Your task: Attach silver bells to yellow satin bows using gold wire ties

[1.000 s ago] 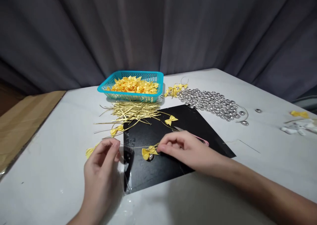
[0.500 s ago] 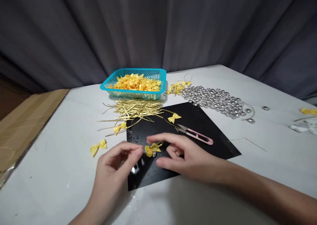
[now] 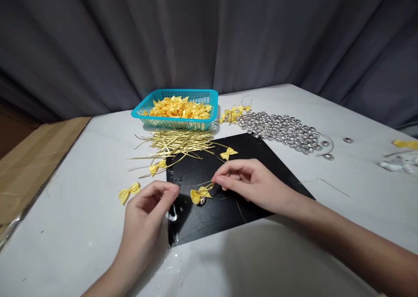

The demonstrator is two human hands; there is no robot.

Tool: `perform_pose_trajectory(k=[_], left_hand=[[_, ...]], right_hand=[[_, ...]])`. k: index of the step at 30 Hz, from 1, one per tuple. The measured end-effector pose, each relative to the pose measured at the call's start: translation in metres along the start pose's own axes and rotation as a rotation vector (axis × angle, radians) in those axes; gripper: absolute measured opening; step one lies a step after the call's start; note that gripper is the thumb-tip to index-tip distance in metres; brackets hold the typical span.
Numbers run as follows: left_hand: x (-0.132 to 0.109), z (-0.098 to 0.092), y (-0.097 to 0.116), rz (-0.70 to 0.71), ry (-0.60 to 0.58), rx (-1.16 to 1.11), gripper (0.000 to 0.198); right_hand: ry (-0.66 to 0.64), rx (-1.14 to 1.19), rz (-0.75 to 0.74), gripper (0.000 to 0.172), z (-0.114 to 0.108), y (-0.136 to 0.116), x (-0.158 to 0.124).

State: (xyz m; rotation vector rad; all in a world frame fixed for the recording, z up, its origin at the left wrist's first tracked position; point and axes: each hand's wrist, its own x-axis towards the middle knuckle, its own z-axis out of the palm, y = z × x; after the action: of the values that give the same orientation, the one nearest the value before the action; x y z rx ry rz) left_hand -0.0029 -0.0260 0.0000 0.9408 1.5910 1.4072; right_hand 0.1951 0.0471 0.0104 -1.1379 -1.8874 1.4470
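Note:
A yellow ribbon bow [image 3: 197,196] with a silver bead [image 3: 203,200] against it is over the black mat [image 3: 209,225]. From the bow, a gold cord [image 3: 207,186] runs up to my right hand [image 3: 251,181], whose thumb and forefinger are pinched on it. My left hand [image 3: 148,210] is at the mat's left edge, thumb and forefinger pressed together. Whatever may be between them is too small to make out. My right hand covers the spot where the pink thread snips lay.
Behind the mat lie a pile of gold cords [image 3: 179,141] and a blue basket [image 3: 174,119] of yellow bows. Silver beads [image 3: 281,131] spread to the right. Loose bows [image 3: 129,193] lie about the white table [image 3: 65,227]. Cardboard [image 3: 42,157] is at the left.
My right hand has gone from spread fingers beside the bow to a pinch on its gold cord. My left hand has drawn slightly left, away from the bow. The thread snips are now hidden.

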Motion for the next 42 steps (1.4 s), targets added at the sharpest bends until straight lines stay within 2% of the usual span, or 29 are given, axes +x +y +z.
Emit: perform_pose_trajectory(k=[3, 8, 10, 15, 19, 22, 25, 28, 31, 36, 39, 42], left_hand=[[0.003, -0.002, -0.002, 0.035, -0.018, 0.027, 0.014], [0.006, -0.004, -0.004, 0.075, -0.069, 0.107, 0.016], [0.007, -0.004, -0.003, 0.090, -0.095, 0.178, 0.016], [0.008, -0.004, -0.002, 0.195, -0.174, 0.358, 0.013], [0.010, -0.006, -0.005, 0.300, -0.294, 0.457, 0.013], [0.008, -0.008, -0.005, 0.370, -0.359, 0.525, 0.009], [0.000, -0.005, -0.001, 0.408, -0.356, 0.479, 0.025], [-0.012, 0.003, 0.002, 0.335, -0.441, 0.369, 0.024], [-0.021, 0.010, 0.001, 0.133, -0.479, 0.246, 0.014], [-0.025, 0.014, 0.000, -0.179, -0.479, 0.047, 0.019], [-0.024, 0.014, 0.002, -0.225, -0.521, -0.039, 0.019], [-0.023, 0.013, 0.002, -0.179, -0.485, -0.040, 0.016]], right_hand=[[0.051, -0.041, -0.040, 0.021, -0.004, 0.003, 0.002], [0.062, -0.111, -0.108, 0.021, -0.010, 0.002, 0.004], [0.086, -0.195, -0.180, 0.018, -0.012, 0.002, 0.004], [0.084, -0.429, -0.481, 0.013, -0.018, 0.006, 0.004], [0.135, -0.470, -0.567, 0.011, -0.019, 0.006, 0.003], [0.059, -0.466, -0.601, 0.010, -0.011, 0.004, -0.002], [-0.055, -0.463, -0.612, 0.008, -0.002, 0.001, -0.009], [-0.139, -0.434, -0.628, 0.009, 0.004, -0.003, -0.016], [-0.167, -0.403, -0.656, 0.012, 0.006, -0.008, -0.019], [-0.197, -0.432, -0.587, 0.018, 0.006, -0.012, -0.018], [-0.167, -0.399, -0.582, 0.015, 0.006, -0.008, -0.016], [-0.111, -0.373, -0.580, 0.010, 0.008, -0.003, -0.014]])
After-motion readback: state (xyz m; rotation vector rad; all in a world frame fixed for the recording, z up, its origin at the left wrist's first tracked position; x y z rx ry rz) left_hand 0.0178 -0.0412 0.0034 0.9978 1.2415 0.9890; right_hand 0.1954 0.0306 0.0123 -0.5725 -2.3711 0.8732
